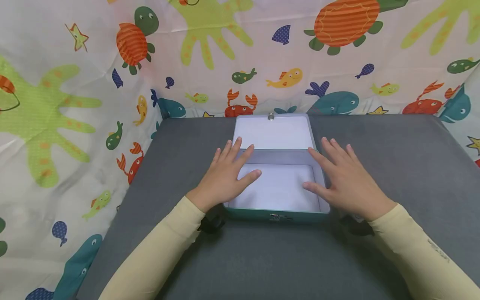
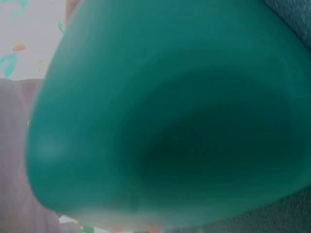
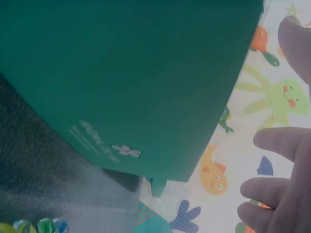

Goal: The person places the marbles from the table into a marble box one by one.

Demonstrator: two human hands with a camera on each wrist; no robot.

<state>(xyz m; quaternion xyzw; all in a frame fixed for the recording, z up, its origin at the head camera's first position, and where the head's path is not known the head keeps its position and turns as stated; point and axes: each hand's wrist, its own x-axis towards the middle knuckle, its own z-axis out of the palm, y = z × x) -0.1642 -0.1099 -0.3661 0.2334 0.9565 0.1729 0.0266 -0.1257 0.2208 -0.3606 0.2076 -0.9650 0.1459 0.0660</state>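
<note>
A shallow tin box [image 1: 275,213], green outside and white inside, stands on the table with its hinged lid [image 1: 275,132] laid back. Nothing lies inside. My left hand [image 1: 226,177] spreads its fingers above the box's left edge. Over the right edge is my right hand [image 1: 346,183], fingers also apart and holding nothing. Whether either hand touches the rim cannot be told. The left wrist view is mostly the box's green side [image 2: 121,121], blurred. In the right wrist view, pale lettering marks the green side [image 3: 121,97], with fingers [image 3: 282,143] at the right.
The grey tabletop [image 1: 393,166] extends around the box. A curtain [image 1: 262,54] printed with sea animals hangs behind and at the sides. Several small shiny coloured pieces [image 3: 44,225] show at the lower left of the right wrist view. Dark wrist cameras [image 1: 211,224] sit under the wrists.
</note>
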